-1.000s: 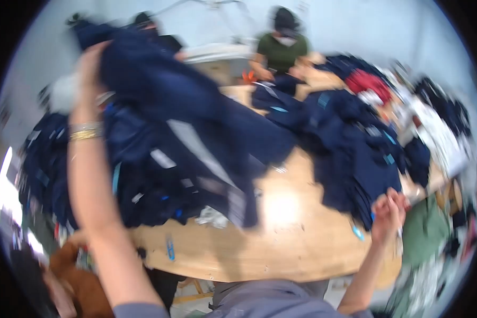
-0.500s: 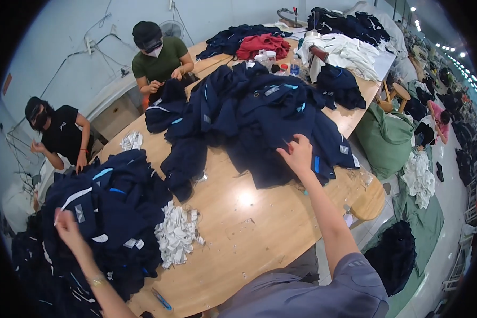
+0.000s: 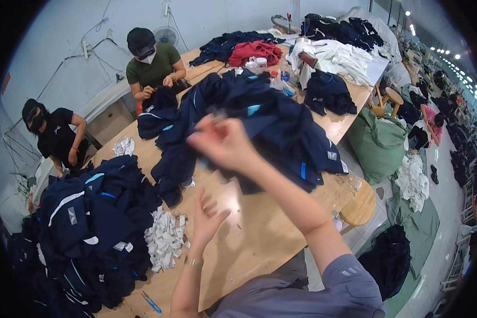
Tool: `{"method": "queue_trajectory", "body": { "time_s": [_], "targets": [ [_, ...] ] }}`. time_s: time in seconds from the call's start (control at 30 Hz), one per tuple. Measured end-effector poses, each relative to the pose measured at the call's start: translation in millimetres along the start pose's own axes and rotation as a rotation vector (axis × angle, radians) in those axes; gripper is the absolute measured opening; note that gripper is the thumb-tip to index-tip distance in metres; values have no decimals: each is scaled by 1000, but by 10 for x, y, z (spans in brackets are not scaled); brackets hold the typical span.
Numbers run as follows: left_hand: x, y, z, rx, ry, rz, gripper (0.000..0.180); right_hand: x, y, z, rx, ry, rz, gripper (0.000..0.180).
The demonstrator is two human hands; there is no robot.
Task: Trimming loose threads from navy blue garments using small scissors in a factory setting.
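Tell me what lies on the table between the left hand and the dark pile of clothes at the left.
In the head view, a heap of white paper tags lies between the left hand and that pile of clothes.

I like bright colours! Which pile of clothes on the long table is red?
The small red fabric pile at the far end of the long wooden table. It lies between dark navy clothes and a white cloth heap; no other pile there is red.

**Cloth on a bare wooden table**

The navy garment pile point(image 3: 259, 122) is matt woven cloth with glossy light-blue trim. The table point(image 3: 249, 233) is smooth, pale wood, faintly shiny. The white scraps point(image 3: 164, 238) look like crumpled paper or thin fabric.
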State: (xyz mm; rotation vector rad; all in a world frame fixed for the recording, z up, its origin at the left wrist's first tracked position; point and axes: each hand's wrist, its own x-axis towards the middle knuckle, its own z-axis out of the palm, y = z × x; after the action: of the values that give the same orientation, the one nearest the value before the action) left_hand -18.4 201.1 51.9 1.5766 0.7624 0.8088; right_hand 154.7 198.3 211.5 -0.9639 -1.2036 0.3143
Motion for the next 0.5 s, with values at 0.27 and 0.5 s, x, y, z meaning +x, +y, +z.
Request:
{"method": "queue_trajectory", "body": {
  "time_s": [0.27,0.5],
  "targets": [
    [-377,-448,-280,630,-78,248,54,-980,-521,465,368,-535,221,18],
    [-1587,-462,-546,771,69,-72,50,-1721,999,-326,-71,-168,693,26]
  ]
}}
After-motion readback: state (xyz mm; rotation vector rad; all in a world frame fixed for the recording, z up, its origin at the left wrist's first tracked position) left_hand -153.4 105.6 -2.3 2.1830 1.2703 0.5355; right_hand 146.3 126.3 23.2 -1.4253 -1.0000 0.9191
